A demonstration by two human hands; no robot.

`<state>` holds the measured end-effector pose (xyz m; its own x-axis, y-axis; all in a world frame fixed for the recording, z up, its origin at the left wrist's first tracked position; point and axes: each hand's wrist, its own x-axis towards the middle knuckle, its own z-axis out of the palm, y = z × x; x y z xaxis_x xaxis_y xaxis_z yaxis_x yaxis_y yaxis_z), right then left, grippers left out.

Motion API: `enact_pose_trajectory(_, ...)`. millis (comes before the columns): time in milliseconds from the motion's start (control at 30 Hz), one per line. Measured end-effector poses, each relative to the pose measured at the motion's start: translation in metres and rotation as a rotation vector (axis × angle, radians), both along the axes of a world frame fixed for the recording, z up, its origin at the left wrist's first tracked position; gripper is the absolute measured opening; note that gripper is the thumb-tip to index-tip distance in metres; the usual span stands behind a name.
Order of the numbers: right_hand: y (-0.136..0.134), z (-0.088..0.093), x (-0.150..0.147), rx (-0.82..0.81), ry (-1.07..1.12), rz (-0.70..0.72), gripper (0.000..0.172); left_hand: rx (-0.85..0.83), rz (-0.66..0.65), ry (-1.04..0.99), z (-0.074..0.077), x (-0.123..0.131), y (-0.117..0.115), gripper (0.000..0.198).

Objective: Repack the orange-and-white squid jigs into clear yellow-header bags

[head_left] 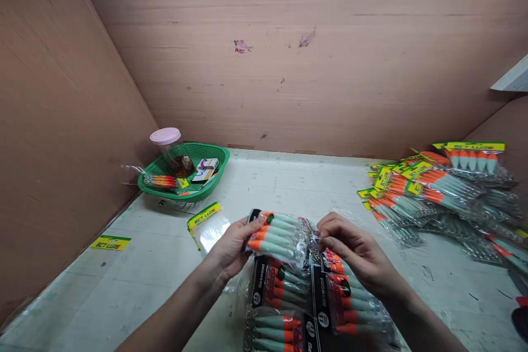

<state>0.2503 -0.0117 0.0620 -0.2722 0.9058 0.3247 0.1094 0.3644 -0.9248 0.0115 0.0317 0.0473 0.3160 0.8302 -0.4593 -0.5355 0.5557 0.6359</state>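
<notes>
My left hand (231,250) grips the left end of a clear plastic packet of orange-and-pale-green lures (280,237), held just above the table. My right hand (350,253) pinches the packet's right end, fingers curled together. Directly below the hands lie several more lure packets with black header cards (297,297), spread near the front edge. An empty clear bag with a yellow "BCT LURE" header (208,223) lies flat to the left of my left hand.
A green basket (214,176) at the back left holds a pink-lidded jar (167,146), small boxes and a lure pack. A heap of yellow-headed lure packets (437,190) fills the right side. A loose yellow label (110,243) lies far left. Wooden walls enclose the table.
</notes>
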Motion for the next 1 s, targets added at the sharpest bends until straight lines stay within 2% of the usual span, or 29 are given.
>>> enact_pose_trajectory(100,0.005,0.003,0.012,-0.215,0.276,-0.009,0.017,0.039,0.137,0.034,0.005,-0.013,0.029,0.007)
enact_pose_trajectory(167,0.013,0.005,0.015,-0.306,0.37,-0.036,0.018,0.054,0.173,0.055,0.008,-0.017,0.042,0.008)
enact_pose_trajectory(300,0.036,0.005,-0.006,-0.387,0.342,-0.04,0.041,0.081,0.099,0.101,0.009,-0.007,0.043,0.002)
enact_pose_trajectory(433,0.052,0.004,-0.028,-0.364,0.379,-0.057,0.028,0.158,0.032,0.17,0.003,0.006,0.04,0.008)
enact_pose_trajectory(567,0.052,0.01,-0.021,-0.452,0.49,-0.027,0.031,0.318,0.04,0.299,-0.001,0.007,0.051,0.023)
enact_pose_trajectory(700,0.062,0.017,-0.008,-0.564,0.568,0.005,0.029,0.522,0.096,0.55,0.001,0.009,0.076,0.035)
enact_pose_trajectory(867,0.108,0.017,-0.004,-0.592,0.634,-0.055,0.025,0.825,0.2,1.025,0.016,0.023,0.125,0.021)
enact_pose_trajectory(1000,0.139,0.017,-0.003,-0.533,0.672,-0.117,0.019,1.012,0.11,1.384,0.02,0.041,0.153,0.014)
